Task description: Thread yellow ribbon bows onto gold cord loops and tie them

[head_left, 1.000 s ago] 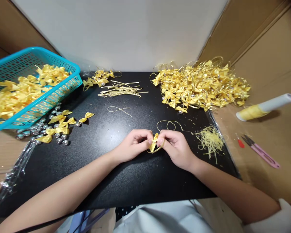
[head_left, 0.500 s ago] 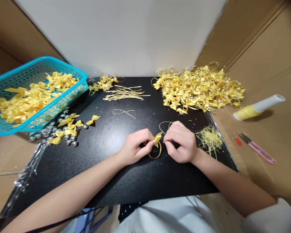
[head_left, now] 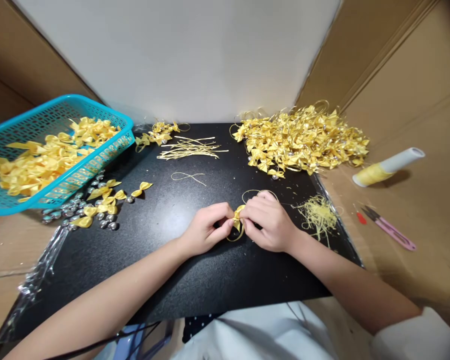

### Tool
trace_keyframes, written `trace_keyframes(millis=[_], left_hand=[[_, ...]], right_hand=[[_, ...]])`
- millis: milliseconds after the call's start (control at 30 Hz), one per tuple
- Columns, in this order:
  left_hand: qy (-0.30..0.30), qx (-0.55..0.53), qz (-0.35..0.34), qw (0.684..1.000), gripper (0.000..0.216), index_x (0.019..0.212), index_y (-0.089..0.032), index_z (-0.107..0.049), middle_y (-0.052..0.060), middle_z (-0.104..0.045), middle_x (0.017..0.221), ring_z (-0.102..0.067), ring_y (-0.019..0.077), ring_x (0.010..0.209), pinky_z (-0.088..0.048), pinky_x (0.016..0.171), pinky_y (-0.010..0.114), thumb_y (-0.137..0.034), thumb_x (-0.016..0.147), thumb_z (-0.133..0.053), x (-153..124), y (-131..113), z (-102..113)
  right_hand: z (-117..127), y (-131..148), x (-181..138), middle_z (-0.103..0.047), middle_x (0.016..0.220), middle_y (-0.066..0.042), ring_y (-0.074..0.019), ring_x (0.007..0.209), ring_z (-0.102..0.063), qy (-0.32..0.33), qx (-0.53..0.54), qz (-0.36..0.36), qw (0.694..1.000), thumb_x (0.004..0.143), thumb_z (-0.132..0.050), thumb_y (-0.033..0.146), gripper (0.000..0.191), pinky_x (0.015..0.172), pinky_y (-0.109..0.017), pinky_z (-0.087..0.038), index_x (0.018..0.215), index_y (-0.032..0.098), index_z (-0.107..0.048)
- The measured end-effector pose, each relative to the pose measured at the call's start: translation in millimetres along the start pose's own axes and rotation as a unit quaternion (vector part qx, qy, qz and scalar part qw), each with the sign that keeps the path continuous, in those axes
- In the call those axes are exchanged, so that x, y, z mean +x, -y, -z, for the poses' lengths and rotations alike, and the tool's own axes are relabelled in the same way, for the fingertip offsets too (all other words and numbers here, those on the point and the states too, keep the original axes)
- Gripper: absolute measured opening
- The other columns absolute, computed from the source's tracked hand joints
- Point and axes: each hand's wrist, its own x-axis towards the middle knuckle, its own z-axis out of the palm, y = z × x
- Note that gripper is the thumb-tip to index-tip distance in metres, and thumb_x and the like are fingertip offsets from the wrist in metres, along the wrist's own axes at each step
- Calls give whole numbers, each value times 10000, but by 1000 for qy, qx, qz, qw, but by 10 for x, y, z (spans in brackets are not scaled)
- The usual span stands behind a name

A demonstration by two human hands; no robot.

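Observation:
Between the thumb and forefinger of my left hand (head_left: 206, 229) is a yellow ribbon bow (head_left: 237, 214), pinched over the black tabletop. A thin gold loop (head_left: 240, 234) hangs below the bow. My right hand (head_left: 269, 225) is closed, its fingertips meeting the bow from the right. Yellow thread (head_left: 249, 192) curls out above the right fingers. The fingertips hide exactly where the thread meets the bow.
A turquoise basket (head_left: 75, 173) of bows stands left, beside silver bells (head_left: 112, 226). Gold cord pieces (head_left: 195, 148) lie at the back. A heap of finished bows (head_left: 303, 142), thread tangle (head_left: 318, 215), thread-wound tube (head_left: 375, 172) and pink snips (head_left: 395, 235) are right.
My right hand has moved left, from just apart to touching the bow. My left hand still pinches the bow in nearly the same place. The whole view has shifted slightly.

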Motion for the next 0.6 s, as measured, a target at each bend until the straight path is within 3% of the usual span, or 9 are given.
trace_keyframes(millis=[233, 467, 600], left_hand=[[62, -23, 56, 996, 235, 692, -175, -474, -28, -472, 649, -438, 101, 603, -362, 598, 216, -254, 913, -458, 36, 15, 19], [70, -69, 60, 993, 309, 665, -168, -476, -21, -484, 648, -445, 100, 604, -367, 612, 221, -314, 935, -437, 46, 28, 28], [80, -71, 74, 991, 357, 650, -171, -463, -17, -498, 645, -454, 103, 600, -376, 615, 224, -375, 941, -425, 32, 36, 25]], right_hand=[[-36, -20, -52, -528, 663, 14, -115, 620, -475, 13, 134, -71, 988, 879, -447, 115, 150, 670, -281, -350, 778, 171, -544], [-50, -13, -51, -521, 676, 12, -104, 606, -454, 35, 261, -139, 955, 891, -450, 136, 165, 585, -239, -353, 754, 180, -531], [-104, 3, -47, -504, 656, 18, -99, 583, -438, 26, 279, -170, 945, 881, -466, 143, 169, 543, -227, -335, 723, 182, -513]])
